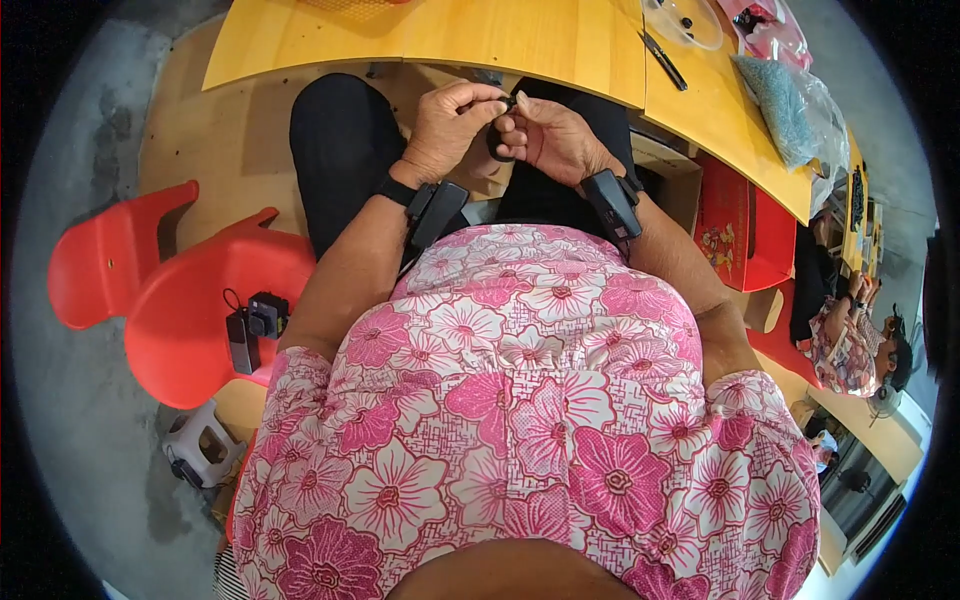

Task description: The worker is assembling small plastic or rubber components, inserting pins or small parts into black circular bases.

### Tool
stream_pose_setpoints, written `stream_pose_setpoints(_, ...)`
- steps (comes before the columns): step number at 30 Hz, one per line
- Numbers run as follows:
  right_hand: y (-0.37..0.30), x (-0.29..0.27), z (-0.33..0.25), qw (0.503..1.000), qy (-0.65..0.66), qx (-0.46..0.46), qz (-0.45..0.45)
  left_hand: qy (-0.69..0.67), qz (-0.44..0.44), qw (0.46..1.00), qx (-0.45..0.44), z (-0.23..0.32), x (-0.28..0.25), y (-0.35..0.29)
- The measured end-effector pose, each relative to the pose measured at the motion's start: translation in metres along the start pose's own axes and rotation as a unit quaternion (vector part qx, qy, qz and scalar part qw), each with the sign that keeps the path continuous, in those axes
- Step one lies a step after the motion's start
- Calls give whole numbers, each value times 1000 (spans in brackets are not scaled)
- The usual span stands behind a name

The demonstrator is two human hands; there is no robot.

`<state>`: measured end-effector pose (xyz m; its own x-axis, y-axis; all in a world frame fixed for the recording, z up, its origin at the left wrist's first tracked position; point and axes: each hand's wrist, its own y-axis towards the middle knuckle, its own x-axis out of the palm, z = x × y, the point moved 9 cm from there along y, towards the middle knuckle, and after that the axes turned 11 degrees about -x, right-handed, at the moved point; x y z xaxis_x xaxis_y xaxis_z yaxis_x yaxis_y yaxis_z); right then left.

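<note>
Both hands meet over my lap, just below the near edge of the yellow table [520, 45]. My left hand [450, 125] pinches a small black piece [509, 102] between thumb and fingertips. From the other side my right hand [552, 135] grips the same piece with its thumb and forefinger. Its other fingers curl around a dark object [496, 146], mostly hidden, whose kind I cannot make out. The small piece is too covered by fingertips to name exactly. A black band with a dark box sits on each wrist.
On the table's right lie a slim black pen-like tool [663, 60], a clear dish [700, 35] with black bits, and a bag of bluish granules [778, 110]. A red box [728, 220] stands below. Red chairs [190, 330] are left; another person [845, 340] sits far right.
</note>
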<state>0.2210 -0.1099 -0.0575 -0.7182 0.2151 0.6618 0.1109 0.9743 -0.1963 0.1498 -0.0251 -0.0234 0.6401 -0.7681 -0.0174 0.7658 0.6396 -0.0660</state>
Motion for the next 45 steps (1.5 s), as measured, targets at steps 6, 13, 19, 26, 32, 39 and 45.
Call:
stream_pose_setpoints(6,1,-3,2,1000,23,5,10,28,2,1000,9,5,1,0)
stream_pose_setpoints(13,3,1,3,998,55,-1,37,18,14,1000,11,4,0,0)
stream_pose_setpoints(19,0,1,-4,996,-41,-9,76,-14,-25,999,-31,-13,6,3)
stream_pose_setpoints(26,0,4,-10,975,-217,-39,36,-116,-136,967,-182,-44,23,1)
stream_pose_setpoints(32,-1,6,-24,894,-435,-103,10,-128,-150,963,-182,-36,28,-5)
stream_pose_setpoints(39,-1,4,-18,917,-387,-89,34,-160,-136,962,-176,-34,28,-6)
stream_pose_setpoints(45,1,6,-8,970,-225,-74,46,-130,-89,975,-158,-31,23,-5)
